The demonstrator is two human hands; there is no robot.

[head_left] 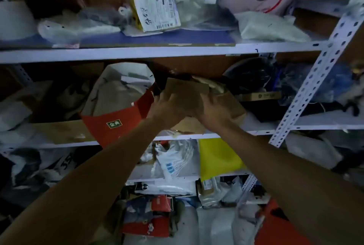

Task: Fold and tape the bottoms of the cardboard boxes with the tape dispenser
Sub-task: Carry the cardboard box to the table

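Note:
A brown cardboard box (187, 92) sits on the middle shelf, tilted, with its flaps partly up. My left hand (166, 110) grips its left side, fingers wrapped over the edge. My right hand (213, 111) holds its right side, fingers spread over a flap. More flattened brown cardboard (189, 125) lies under the box at the shelf's front. No tape dispenser is in view.
A red carton (116, 124) with white and beige contents leans just left of the box. The white metal shelf rail (157, 52) runs overhead, and a perforated upright (307, 91) stands at right. Bags and parcels crowd every shelf, with a yellow bag (216, 156) below.

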